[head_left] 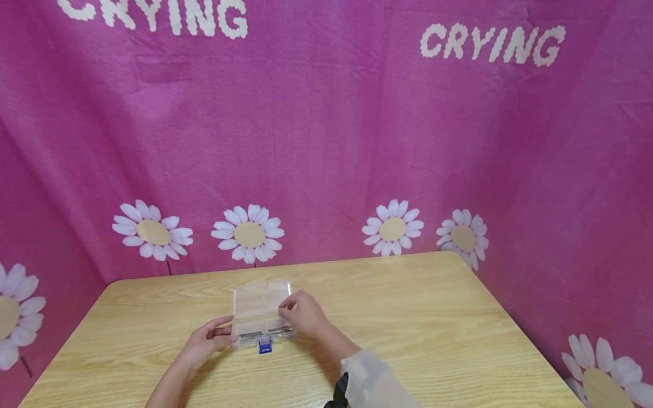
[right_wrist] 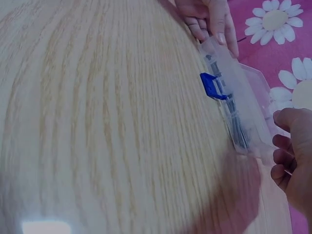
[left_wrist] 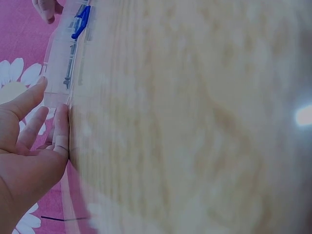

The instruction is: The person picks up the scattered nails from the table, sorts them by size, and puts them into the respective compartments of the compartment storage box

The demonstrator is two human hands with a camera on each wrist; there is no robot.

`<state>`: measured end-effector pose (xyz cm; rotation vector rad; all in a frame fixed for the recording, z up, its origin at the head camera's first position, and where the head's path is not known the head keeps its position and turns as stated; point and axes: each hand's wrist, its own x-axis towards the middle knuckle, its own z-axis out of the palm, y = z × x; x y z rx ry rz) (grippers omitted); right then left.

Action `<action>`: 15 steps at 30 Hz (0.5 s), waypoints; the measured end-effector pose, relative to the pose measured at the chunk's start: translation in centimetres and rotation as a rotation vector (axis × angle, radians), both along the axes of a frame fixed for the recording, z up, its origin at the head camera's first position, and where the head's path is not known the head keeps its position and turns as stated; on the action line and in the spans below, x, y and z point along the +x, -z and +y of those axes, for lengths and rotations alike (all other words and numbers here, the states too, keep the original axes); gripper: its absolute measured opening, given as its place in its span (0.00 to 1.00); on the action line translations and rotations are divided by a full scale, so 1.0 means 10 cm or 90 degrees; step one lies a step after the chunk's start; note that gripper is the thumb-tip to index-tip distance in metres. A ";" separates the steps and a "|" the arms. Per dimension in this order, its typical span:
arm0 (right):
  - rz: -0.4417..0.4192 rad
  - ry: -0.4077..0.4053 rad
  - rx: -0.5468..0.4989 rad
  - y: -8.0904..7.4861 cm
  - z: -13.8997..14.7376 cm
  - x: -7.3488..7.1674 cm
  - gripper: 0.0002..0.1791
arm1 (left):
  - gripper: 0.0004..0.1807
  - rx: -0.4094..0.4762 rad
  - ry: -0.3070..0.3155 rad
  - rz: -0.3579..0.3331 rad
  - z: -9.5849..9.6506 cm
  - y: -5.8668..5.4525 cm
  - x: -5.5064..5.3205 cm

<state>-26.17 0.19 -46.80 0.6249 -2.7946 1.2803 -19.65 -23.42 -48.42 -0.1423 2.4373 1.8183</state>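
Note:
A clear plastic box (head_left: 262,324) with a blue latch (head_left: 265,345) lies on the table, its transparent lid (head_left: 262,296) raised and leaning back. Thin dark metal pieces (right_wrist: 238,127) lie along the inside of its front; their exact kind is unclear. My left hand (head_left: 205,341) holds the box's left end, thumb by the front corner and fingers along the side. At the right end, my right hand (head_left: 304,314) has thumb and curled fingers at the lid's edge near the hinge. Its exact contact is partly hidden.
The light wooden table (head_left: 408,334) extends around the box. Behind and beside it hangs a pink cloth (head_left: 316,141) printed with daisies and white letters. A dark band (head_left: 340,390) and a pale sleeve (head_left: 377,378) cover my right wrist and forearm.

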 end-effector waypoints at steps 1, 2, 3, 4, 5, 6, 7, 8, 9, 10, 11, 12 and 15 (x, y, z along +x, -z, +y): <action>-0.001 0.001 -0.005 0.00 0.02 -0.01 0.08 | 0.32 -0.002 -0.001 -0.001 0.00 0.00 0.00; 0.000 0.001 -0.008 0.00 0.04 -0.02 0.08 | 0.32 -0.005 -0.001 -0.001 0.00 0.00 0.00; 0.005 0.001 -0.011 -0.01 0.06 -0.02 0.08 | 0.32 -0.007 -0.001 -0.001 -0.01 0.00 0.00; 0.009 0.002 -0.017 -0.01 0.09 -0.04 0.08 | 0.32 -0.009 -0.002 -0.001 -0.01 0.00 0.00; 0.011 0.004 -0.025 -0.02 0.11 -0.05 0.08 | 0.32 -0.011 -0.002 0.000 -0.01 -0.01 0.00; 0.017 0.003 -0.030 -0.03 0.14 -0.06 0.08 | 0.32 -0.013 -0.003 -0.002 -0.01 -0.01 -0.01; 0.022 0.004 -0.035 -0.03 0.17 -0.07 0.08 | 0.32 -0.016 -0.003 -0.002 -0.01 -0.02 0.00; 0.025 0.007 -0.036 -0.03 0.20 -0.08 0.08 | 0.32 -0.018 -0.004 -0.003 -0.01 -0.03 0.00; 0.027 0.011 -0.041 -0.03 0.24 -0.09 0.09 | 0.31 -0.017 -0.006 -0.005 -0.02 -0.03 0.00; 0.028 0.014 -0.043 -0.03 0.27 -0.10 0.09 | 0.31 -0.017 -0.007 -0.005 -0.02 -0.03 0.00; 0.024 0.017 -0.043 -0.03 0.30 -0.11 0.09 | 0.30 -0.016 -0.008 -0.007 -0.02 -0.03 0.00; 0.025 0.020 -0.039 -0.03 0.33 -0.12 0.10 | 0.30 -0.014 -0.009 -0.009 -0.03 -0.03 0.00; 0.011 0.039 -0.027 -0.08 0.42 -0.12 0.11 | 0.29 0.006 -0.006 -0.015 -0.02 -0.05 -0.01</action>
